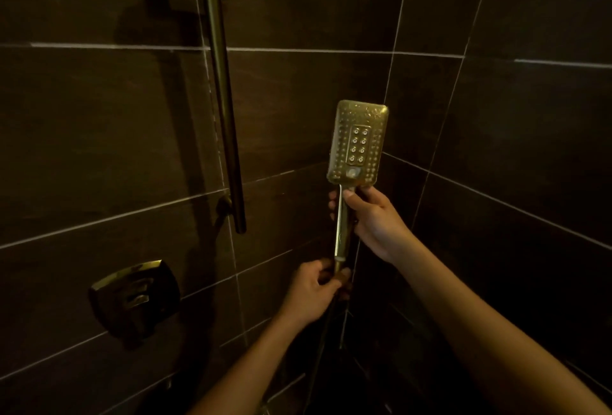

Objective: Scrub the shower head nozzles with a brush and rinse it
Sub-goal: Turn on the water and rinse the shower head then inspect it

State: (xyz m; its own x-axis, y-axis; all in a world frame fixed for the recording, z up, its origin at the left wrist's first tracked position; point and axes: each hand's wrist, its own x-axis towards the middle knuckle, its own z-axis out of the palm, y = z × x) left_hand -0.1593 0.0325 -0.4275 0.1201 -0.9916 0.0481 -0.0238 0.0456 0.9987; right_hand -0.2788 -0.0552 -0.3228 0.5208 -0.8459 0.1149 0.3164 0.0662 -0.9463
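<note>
The shower head [358,142] stands upright near the corner of the dark tiled wall [99,136], nozzles facing the camera. The right hand [372,220] has its grip closed around the handle. The left hand [314,292] is wrapped around the bottom end, by the hose.

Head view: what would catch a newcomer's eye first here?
The gold rectangular shower head stands out, held upright right of centre with its nozzle face toward the camera. The right hand grips its handle just below; the left hand holds the hose joint. A metal rail runs down the dark tiled wall on the left.
</note>
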